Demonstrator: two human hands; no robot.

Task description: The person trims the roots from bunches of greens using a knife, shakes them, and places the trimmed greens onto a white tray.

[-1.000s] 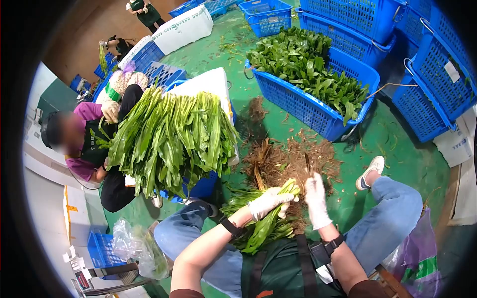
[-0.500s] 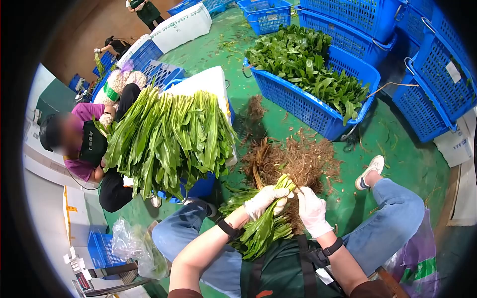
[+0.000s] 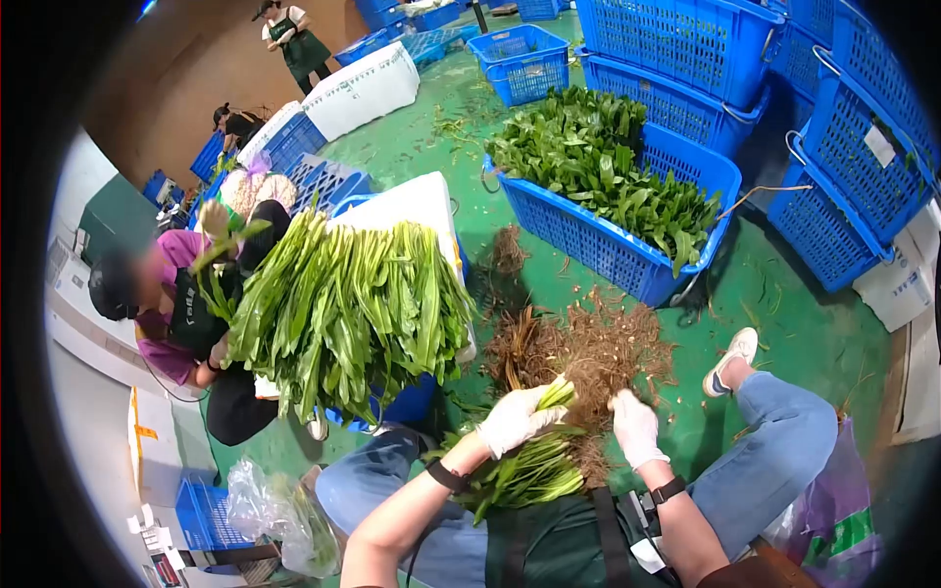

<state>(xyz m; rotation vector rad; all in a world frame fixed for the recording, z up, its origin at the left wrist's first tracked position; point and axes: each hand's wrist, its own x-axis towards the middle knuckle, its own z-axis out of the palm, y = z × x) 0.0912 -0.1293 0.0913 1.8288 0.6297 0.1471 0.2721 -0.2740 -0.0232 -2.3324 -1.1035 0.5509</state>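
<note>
My left hand (image 3: 514, 423), in a white glove, is closed round a small bunch of long-leaved greens (image 3: 558, 392), pale cut ends pointing up and away from me. Below it, more greens (image 3: 537, 466) lie across my lap with their stems toward the right. My right hand (image 3: 635, 429), also gloved, is apart from the bunch, its fingers pinched together over the edge of the brown root heap (image 3: 613, 353). Whatever may be between those fingertips is too small to make out.
Trimmed greens (image 3: 348, 304) are stacked on a white foam box lid (image 3: 412, 201) at left, beside a seated co-worker (image 3: 181, 304). A blue crate (image 3: 578, 240) of leaves stands ahead, with stacked blue crates (image 3: 676, 49) behind. Another person (image 3: 297, 44) stands far back.
My right hand has moved away from the bunch, to the right and slightly down. My left hand still grips the greens, lower in view. The co-worker's raised hand has shifted, and the view has tilted up slightly.
</note>
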